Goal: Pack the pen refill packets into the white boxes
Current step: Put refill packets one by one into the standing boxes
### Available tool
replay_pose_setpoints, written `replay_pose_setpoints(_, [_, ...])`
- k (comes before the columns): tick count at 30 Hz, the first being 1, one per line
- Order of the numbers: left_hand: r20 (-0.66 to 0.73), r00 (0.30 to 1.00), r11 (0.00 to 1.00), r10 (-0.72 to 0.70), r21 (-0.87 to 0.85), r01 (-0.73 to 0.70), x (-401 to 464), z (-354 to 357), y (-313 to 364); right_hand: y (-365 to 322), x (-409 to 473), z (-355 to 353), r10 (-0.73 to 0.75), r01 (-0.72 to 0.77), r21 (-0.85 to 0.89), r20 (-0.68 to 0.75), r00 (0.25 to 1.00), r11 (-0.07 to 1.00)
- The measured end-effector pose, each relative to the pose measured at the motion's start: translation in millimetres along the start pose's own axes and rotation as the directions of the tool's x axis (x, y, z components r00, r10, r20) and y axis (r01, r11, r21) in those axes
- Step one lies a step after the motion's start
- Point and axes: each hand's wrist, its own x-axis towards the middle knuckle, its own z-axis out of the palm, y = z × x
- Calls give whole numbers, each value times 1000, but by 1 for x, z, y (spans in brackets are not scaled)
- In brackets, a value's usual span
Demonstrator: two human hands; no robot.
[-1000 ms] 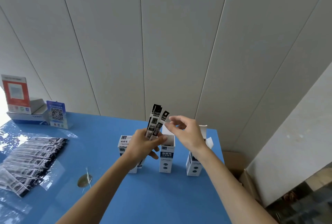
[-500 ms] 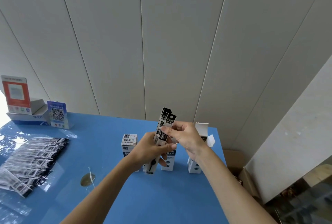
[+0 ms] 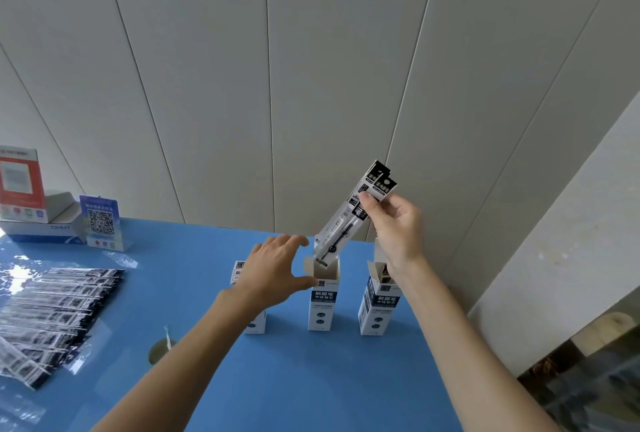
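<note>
Head view, looking down on a blue table (image 3: 277, 379): the right hand (image 3: 398, 227) pinches a small bundle of pen refill packets (image 3: 349, 220) near their top between thumb and fingers, tilted, with the lower ends at the open mouth of the middle white box (image 3: 322, 300). The left hand (image 3: 273, 269) is spread, fingers relaxed, thumb touching that box's upper left edge, gripping nothing. More packets (image 3: 52, 314) lie in a pile at the table's left.
</note>
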Motion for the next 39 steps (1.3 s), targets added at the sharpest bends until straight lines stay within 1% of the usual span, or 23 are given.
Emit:
replay_pose_setpoints(3, [66, 998, 991, -1, 136, -8, 7, 11, 1, 5, -1, -1, -36, 35, -63, -17, 999, 997])
replay_pose_setpoints(7, [82, 997, 982, -1, 187, -15, 13, 20, 1, 15, -4, 1, -52, 53, -114, 9, 999, 992])
replay_pose_setpoints(9, [75, 997, 982, -2, 189, -12, 15, 22, 1, 24, -4, 1, -49, 52, -172, 18, 999, 984])
replay_pose_setpoints(16, [59, 998, 989, 7, 145, -16, 14, 26, -1, 42, -4, 1, -31, 46, -261, 63, 998, 964])
replay_pose_setpoints(21, [57, 998, 993, -4, 121, -3, 12, 27, -2, 39, 1, 6, -73, 86, -251, 61, 995, 964])
replay_pose_setpoints(25, [61, 998, 993, -10, 118, 3, 11, 27, 0, 35, 5, 10, -125, 147, -314, 89, 988, 938])
replay_pose_setpoints(27, [62, 998, 993, -14, 116, 7, 11, 26, 0, 34, 6, 13, -144, 162, -323, 80, 986, 932])
replay_pose_setpoints(32, [63, 998, 994, -26, 105, 19, 11, 27, -2, 35, 12, 13, -163, 166, -336, 36, 986, 927])
replay_pose_setpoints(36, [67, 997, 994, -28, 103, 21, 12, 28, -2, 41, 21, 11, -127, 120, -347, 4, 992, 930])
replay_pose_setpoints(39, [64, 998, 995, -27, 98, 20, 12, 28, -2, 41, 19, 13, -100, 107, -349, 38, 994, 931])
